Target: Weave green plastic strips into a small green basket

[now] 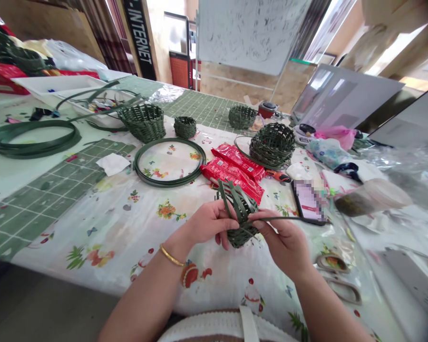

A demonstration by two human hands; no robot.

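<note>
Both my hands hold a small half-woven green basket [239, 219] just above the floral tablecloth [121, 228]. My left hand [209, 224], with a gold bangle on its wrist, has its fingers wrapped round the basket's left side. On the right side, my right hand [284, 241] pinches a long green strip [281, 219] that runs off to the right. Loose upright strips stick up from the basket's top.
Several finished green baskets [143, 122] [273, 145] stand further back. A coil of green strip [169, 162], red packets [235, 172], a phone [308, 202], a cutter [278, 176], white trays [53, 88] and plastic bags [378, 190] also lie on the table.
</note>
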